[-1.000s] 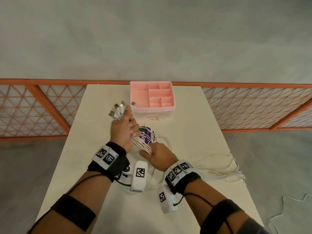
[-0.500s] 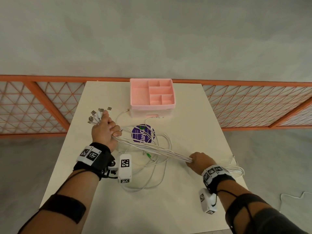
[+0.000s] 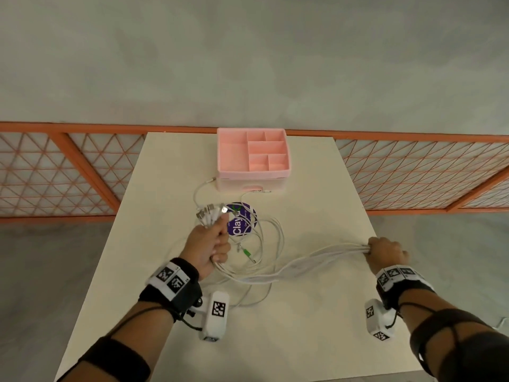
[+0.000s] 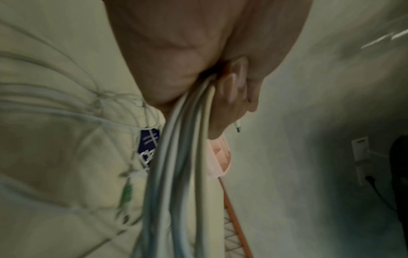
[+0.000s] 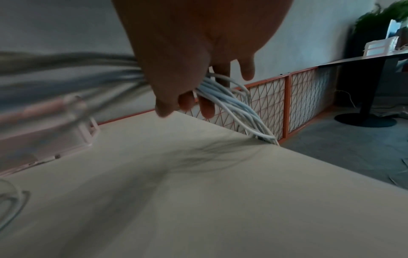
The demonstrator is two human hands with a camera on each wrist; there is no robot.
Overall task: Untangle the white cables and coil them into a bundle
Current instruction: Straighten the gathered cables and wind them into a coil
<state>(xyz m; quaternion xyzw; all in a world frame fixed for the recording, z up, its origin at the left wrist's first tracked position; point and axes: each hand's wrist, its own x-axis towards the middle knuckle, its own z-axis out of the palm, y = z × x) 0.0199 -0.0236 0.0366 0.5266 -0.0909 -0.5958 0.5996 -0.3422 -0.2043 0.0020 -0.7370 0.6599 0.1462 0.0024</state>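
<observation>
Several white cables (image 3: 297,267) run in a slack bundle between my two hands above the table. My left hand (image 3: 210,244) grips them in a fist near their plug ends (image 3: 210,213), which fan out above my knuckles. In the left wrist view the cables (image 4: 183,157) leave my left hand (image 4: 220,90) downward. My right hand (image 3: 385,252) grips the same bundle near the table's right edge. In the right wrist view the cables (image 5: 229,104) pass through my right hand (image 5: 189,87) and hang over the table edge. More loose loops (image 3: 264,238) lie on the table.
A pink compartment box (image 3: 253,158) stands at the back of the cream table (image 3: 289,340). A round purple disc (image 3: 242,219) lies under the loose loops, and a small green plug (image 3: 247,253) beside it. An orange mesh fence (image 3: 413,172) runs behind the table.
My right hand has slid along the bundle far to the right, to the table's edge. My left hand has come back toward the centre, and the cables between them now sag.
</observation>
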